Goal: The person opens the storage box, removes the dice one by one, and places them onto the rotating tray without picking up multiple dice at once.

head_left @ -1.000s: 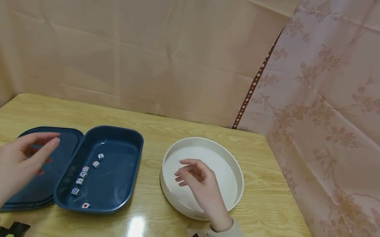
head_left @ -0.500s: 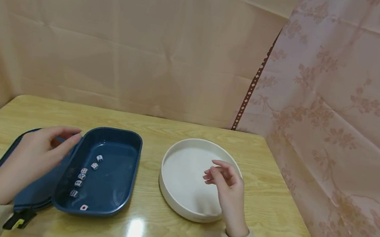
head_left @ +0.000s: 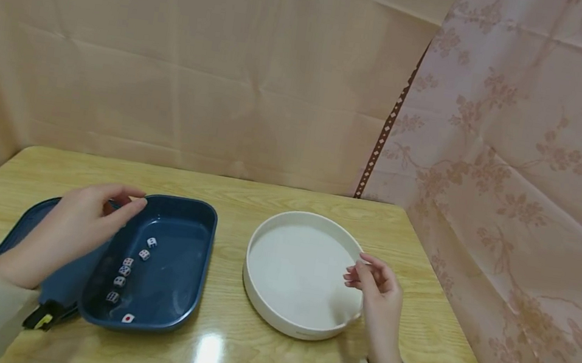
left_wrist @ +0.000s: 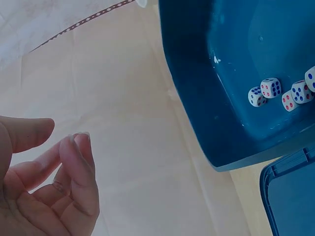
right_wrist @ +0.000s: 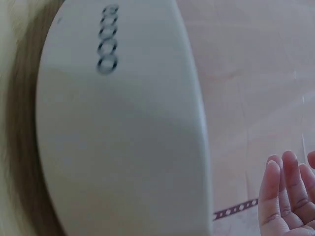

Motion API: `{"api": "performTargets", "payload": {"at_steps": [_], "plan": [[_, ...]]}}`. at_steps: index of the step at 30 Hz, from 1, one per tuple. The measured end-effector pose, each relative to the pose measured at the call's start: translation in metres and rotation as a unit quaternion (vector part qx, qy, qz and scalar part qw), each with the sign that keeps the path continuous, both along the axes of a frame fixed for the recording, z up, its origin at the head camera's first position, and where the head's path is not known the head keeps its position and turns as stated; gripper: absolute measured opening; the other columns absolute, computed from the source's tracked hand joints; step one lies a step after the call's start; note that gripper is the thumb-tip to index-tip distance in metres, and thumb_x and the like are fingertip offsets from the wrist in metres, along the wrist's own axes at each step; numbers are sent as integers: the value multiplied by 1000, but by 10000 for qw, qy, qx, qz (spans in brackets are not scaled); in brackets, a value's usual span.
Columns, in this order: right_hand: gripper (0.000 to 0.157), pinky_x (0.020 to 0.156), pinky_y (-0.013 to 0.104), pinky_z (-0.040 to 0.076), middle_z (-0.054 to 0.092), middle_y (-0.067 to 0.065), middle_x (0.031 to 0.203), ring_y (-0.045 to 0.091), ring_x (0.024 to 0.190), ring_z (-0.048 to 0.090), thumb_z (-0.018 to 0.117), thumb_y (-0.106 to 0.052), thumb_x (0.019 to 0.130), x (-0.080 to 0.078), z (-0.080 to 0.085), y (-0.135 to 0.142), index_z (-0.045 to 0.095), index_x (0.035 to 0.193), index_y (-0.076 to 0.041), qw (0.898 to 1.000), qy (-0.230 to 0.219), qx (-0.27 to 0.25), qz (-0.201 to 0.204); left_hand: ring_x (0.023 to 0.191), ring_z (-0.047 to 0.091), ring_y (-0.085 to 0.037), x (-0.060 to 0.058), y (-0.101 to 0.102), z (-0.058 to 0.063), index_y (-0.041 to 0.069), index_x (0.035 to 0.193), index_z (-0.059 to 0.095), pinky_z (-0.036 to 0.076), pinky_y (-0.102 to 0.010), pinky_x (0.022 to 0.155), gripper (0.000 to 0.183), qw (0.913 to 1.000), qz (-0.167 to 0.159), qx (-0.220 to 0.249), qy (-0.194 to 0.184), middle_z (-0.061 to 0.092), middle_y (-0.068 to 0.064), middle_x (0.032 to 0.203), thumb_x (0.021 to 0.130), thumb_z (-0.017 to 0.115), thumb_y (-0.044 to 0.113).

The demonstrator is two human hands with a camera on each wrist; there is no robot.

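Several white dice with red and blue dots lie along the left side of a dark blue rectangular box. My left hand hovers over the box's left edge and the blue lid, thumb apart from the loosely bent fingers, holding nothing. In the left wrist view, dice show inside the box beyond that hand. My right hand is in the air by the right rim of a round white tray, its fingers loosely bent with nothing between them. No dice show in the tray.
The wooden table carries the box, lid and tray. A beige curtain hangs behind it, and a pink floral cloth hangs at the right.
My left hand has moved right, from over the lid to the box's left edge. My right hand has moved right, from above the tray's middle to its right rim. The dice stay put.
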State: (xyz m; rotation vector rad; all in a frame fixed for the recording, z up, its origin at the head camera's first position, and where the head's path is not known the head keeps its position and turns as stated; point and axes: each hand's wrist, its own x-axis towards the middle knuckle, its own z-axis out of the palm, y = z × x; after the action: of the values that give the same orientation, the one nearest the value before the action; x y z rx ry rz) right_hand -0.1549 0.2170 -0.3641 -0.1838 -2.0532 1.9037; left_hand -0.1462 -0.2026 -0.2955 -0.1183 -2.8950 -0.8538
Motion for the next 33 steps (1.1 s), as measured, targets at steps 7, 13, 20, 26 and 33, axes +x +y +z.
{"api": "performTargets", "payload": {"at_steps": [7,13,20,26,33], "plan": [[26,67,21,58,68,-10,78,7,71,67,60,-11,98,-2,-10,16,59,118,5,9995,-24,116,-297,87,63,-26,-12,3,-4,2,131,60,52,-34,63,52,9997,-118,-36,-228,66,-22,116,102,51,44],[26,65,17,55,65,-14,79,4,70,64,61,-14,98,-4,-20,31,60,119,1,9969,-226,462,-602,93,61,-30,-21,9,-8,2,129,61,52,-38,68,48,9992,-205,-56,-341,65,-22,117,101,53,41],[31,64,17,51,63,-13,82,5,68,59,63,-20,98,-5,-27,47,60,124,-4,9933,-529,700,-749,78,61,-22,-32,8,-19,-2,131,57,54,-37,65,50,9964,-330,133,-768,62,-25,116,101,55,38],[27,60,18,49,58,-12,79,7,65,55,66,-24,96,-6,-32,54,63,119,-9,9909,-792,712,-825,76,62,-21,-40,4,-27,-4,136,52,59,-37,66,55,9900,-309,591,-1245,60,-26,115,103,50,41],[31,59,16,46,53,-13,82,4,66,50,64,-24,96,-9,-38,55,62,123,-8,9873,-991,997,-736,93,67,-31,-45,-1,-36,-4,138,49,60,-36,69,60,9835,-93,1058,-1462,58,-29,124,104,46,44]]}}
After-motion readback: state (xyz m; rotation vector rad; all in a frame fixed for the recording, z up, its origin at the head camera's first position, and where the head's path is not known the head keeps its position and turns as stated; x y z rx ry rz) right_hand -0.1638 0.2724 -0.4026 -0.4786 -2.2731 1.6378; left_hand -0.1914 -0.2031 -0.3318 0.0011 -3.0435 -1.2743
